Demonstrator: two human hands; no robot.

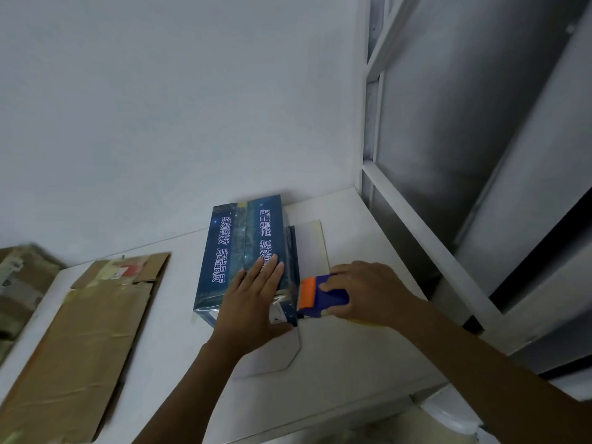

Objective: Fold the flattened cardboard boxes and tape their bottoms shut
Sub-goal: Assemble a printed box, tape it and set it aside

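A blue printed box (237, 248) with white characters stands folded on the white table (368, 357), its closed flaps facing up. My left hand (253, 299) lies flat on top of it, fingers straight, pressing the flaps down. My right hand (368, 290) grips a blue and orange tape dispenser (320, 294) held against the box's near right edge. Shiny tape runs over that near end. White flaps of the box lie spread on the table to the right and toward me.
A flattened brown cardboard box (86, 341) lies on the table's left side, with more brown cartons (22, 283) beyond the left edge. A white wall stands behind. A white metal frame (416, 225) borders the table on the right.
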